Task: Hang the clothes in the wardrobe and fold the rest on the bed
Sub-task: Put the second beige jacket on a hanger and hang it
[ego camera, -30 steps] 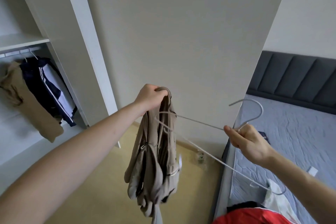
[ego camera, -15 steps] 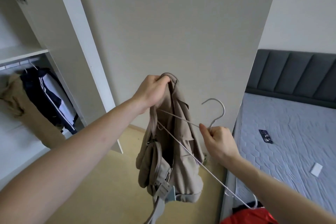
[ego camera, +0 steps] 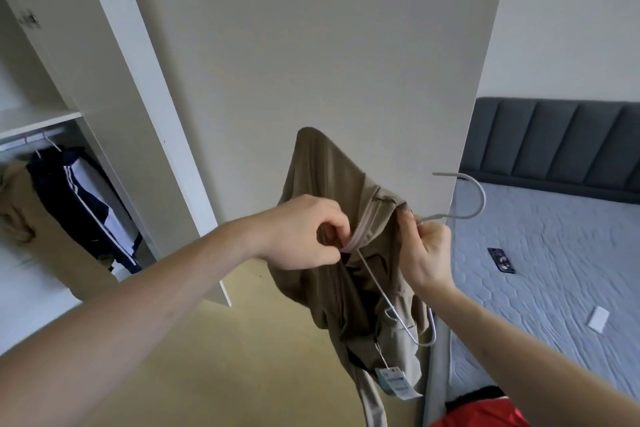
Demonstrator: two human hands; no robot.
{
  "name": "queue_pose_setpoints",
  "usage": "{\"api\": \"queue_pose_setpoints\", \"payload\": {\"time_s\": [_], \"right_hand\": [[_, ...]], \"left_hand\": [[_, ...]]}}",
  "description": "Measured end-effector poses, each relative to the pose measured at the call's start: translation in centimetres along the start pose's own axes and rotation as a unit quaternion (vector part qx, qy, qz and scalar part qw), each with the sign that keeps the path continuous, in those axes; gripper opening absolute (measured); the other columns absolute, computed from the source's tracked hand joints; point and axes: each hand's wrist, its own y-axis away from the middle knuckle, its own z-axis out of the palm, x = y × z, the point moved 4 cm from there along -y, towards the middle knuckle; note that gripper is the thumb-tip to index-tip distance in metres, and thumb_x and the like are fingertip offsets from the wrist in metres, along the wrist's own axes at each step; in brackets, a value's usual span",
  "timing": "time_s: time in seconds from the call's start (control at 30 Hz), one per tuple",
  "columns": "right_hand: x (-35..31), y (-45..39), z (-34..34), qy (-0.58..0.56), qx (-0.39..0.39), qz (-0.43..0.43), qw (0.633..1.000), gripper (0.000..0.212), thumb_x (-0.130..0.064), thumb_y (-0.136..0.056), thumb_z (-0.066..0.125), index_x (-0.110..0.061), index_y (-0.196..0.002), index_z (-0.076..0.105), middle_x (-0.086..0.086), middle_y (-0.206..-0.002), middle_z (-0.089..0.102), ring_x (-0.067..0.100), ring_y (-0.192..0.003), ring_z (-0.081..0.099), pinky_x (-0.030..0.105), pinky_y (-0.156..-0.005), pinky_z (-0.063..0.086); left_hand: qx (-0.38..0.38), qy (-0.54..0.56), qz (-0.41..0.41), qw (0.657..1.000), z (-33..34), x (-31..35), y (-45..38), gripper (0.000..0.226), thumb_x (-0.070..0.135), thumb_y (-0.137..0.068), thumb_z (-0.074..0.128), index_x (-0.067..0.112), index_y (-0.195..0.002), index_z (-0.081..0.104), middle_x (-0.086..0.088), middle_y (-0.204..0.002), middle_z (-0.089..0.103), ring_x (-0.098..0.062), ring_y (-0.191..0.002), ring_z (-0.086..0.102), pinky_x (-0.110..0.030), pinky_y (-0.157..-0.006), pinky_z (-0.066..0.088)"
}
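Most of the wire hanger is hidden inside the beige garment. At five o'clock a red cloth is cut off by the frame edge. The tag print cannot be read.

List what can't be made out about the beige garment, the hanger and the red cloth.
Head view only:
- white hanger: its far arm is buried inside the beige garment.
- Garment type: bunched folds hide its shape.
- price tag: print too small.
- red cloth: cut off by the bottom edge.
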Motion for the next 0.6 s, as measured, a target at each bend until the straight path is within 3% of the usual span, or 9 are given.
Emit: {"api": "queue_pose_setpoints", "payload": {"time_s": [0.1,0.17,0.23,0.33,0.4,0.47,0.53,0.6], "right_hand": [[-1.0,-0.8,-0.5,-0.031,-0.020,-0.024,0.999,0.064,-0.040,-0.103,0.050,-0.027,-0.044,0.029,-0.015,-0.042,0.022,0.003,-0.040,0.018,0.021,-0.041,0.013],[-1.6,-1.3,-0.8,-0.040,-0.023,-0.034,0.998,0.065,-0.044,-0.102,0.051,-0.021,-0.046,0.026,-0.013,-0.044,0.022,0.007,-0.042,0.018,0.026,-0.043,0.012],[-2.0,-2.0,-1.4,-0.035,-0.016,-0.038,0.999,0.066,-0.045,-0.100,0.052,-0.017,-0.048,0.023,-0.008,-0.047,0.021,0.011,-0.045,0.019,0.033,-0.046,0.012],[-2.1,-2.8,-2.6,-0.015,-0.031,-0.060,0.998,0.066,-0.044,-0.101,0.053,-0.018,-0.048,0.025,-0.007,-0.047,0.021,0.012,-0.044,0.019,0.035,-0.046,0.012],[-2.0,-3.1,-3.2,0.003,-0.047,-0.071,0.996,0.065,-0.046,-0.102,0.052,-0.019,-0.049,0.025,-0.008,-0.047,0.022,0.011,-0.045,0.019,0.038,-0.046,0.014],[-1.7,-3.3,-3.6,0.015,-0.050,-0.066,0.996,0.066,-0.048,-0.101,0.052,-0.019,-0.049,0.024,-0.008,-0.048,0.021,0.011,-0.046,0.019,0.039,-0.047,0.015],[-1.1,-3.1,-3.7,0.018,-0.048,-0.054,0.997,0.067,-0.050,-0.101,0.053,-0.016,-0.051,0.022,-0.003,-0.049,0.020,0.013,-0.047,0.019,0.041,-0.048,0.015],[-0.5,-2.8,-3.8,0.019,-0.048,-0.046,0.998,0.068,-0.051,-0.101,0.053,-0.016,-0.051,0.022,-0.002,-0.049,0.020,0.014,-0.048,0.020,0.040,-0.048,0.016]], "left_hand": [[0.178,-0.128,0.079,0.972,-3.5,-0.2,-1.7,0.030,0.031,-0.076,0.057,0.041,-0.104,0.061,0.021,-0.109,0.054,-0.006,-0.105,0.053,-0.035,-0.099,0.046],[0.196,-0.263,0.101,0.939,-4.6,-0.8,-3.4,0.045,0.028,-0.078,0.062,0.030,-0.123,0.059,0.009,-0.121,0.052,-0.017,-0.119,0.048,-0.041,-0.118,0.027],[0.172,-0.329,0.109,0.922,-4.7,-1.1,-4.8,0.042,0.032,-0.079,0.066,0.024,-0.119,0.060,0.003,-0.118,0.054,-0.023,-0.118,0.050,-0.045,-0.123,0.020],[0.248,-0.321,0.163,0.900,-5.5,-0.3,-5.9,0.031,0.037,-0.078,0.071,0.020,-0.098,0.054,0.002,-0.101,0.054,-0.024,-0.096,0.051,-0.040,-0.098,0.040],[0.282,-0.297,0.184,0.894,-6.1,0.4,-6.7,0.034,0.042,-0.080,0.069,0.021,-0.101,0.052,0.003,-0.106,0.053,-0.022,-0.099,0.048,-0.036,-0.091,0.039],[0.220,-0.271,0.161,0.923,-6.0,0.4,-7.8,0.030,0.048,-0.084,0.060,0.026,-0.103,0.054,0.007,-0.106,0.056,-0.020,-0.101,0.051,-0.036,-0.090,0.043],[0.129,-0.253,0.108,0.953,-5.0,-0.2,-8.7,0.022,0.054,-0.093,0.049,0.033,-0.091,0.055,0.012,-0.082,0.056,-0.022,-0.084,0.055,-0.037,-0.072,0.046],[0.111,-0.256,0.096,0.955,-4.2,-0.8,-9.1,0.023,0.049,-0.093,0.044,0.032,-0.079,0.049,0.014,-0.063,0.043,-0.024,-0.068,0.049,-0.033,-0.058,0.033]]}}
